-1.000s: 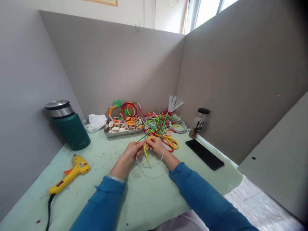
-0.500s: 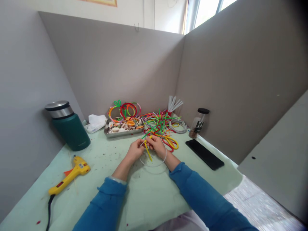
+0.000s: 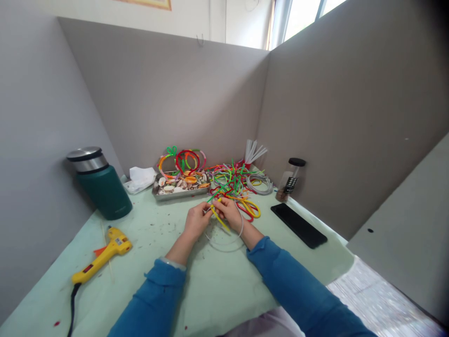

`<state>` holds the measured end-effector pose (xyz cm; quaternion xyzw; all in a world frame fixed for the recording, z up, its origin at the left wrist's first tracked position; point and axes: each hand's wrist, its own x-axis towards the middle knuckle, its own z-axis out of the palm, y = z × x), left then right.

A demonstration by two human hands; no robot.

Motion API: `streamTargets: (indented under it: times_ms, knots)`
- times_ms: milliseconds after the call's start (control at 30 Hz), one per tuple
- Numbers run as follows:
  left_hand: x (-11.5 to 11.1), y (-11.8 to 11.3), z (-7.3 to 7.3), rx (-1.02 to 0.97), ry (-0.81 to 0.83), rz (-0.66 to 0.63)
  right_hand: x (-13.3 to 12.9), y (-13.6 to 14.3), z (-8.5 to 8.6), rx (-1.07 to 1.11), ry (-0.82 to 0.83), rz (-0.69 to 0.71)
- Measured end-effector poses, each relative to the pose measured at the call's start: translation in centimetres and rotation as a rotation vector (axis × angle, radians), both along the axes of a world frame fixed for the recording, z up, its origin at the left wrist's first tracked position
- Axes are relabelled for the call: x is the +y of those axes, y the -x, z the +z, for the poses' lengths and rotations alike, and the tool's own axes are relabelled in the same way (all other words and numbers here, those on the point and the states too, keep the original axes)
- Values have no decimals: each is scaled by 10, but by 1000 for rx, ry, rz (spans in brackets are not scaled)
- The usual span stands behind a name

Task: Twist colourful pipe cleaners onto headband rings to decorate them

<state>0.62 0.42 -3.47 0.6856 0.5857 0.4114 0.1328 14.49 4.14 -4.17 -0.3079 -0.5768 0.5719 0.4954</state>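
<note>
My left hand [image 3: 197,219] is closed in a pinch on a thin pale hoop [image 3: 226,251], at its far side. My right hand [image 3: 229,214] sits close beside it, fingertips pressed on a yellow pipe cleaner [image 3: 222,223] where it meets the hoop. One free end of the pipe cleaner slants down toward me, inside the hoop. The hoop's right side passes over my right wrist. Exactly how the pipe cleaner goes round the hoop is hidden by my fingers.
A tray [image 3: 182,194] of seashells with colourful rings stands behind my hands, next to piled pipe cleaners [image 3: 233,180]. A yellow glue gun [image 3: 105,255] and green bottle [image 3: 103,192] are left. A lidded jar [image 3: 289,180] and black phone [image 3: 298,225] lie right.
The free end of the yellow pipe cleaner has swung to the right, toward my right wrist. Both hands stay nearly in place, with the hoop still between them.
</note>
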Motion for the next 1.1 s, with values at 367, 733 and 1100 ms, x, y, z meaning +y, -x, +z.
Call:
streamTargets:
  times_ms: [367,733,1100]
  knots:
    - [-3,-1,4,-153,-31,-53,-3,1,4,3,9,-6]
    - [-4,-4,8,-495,235,-116,-7,-1,9,-28,-20,10]
    - [-1,-2,2,-829,375,-193,-5,-2,7,-58,-51,26]
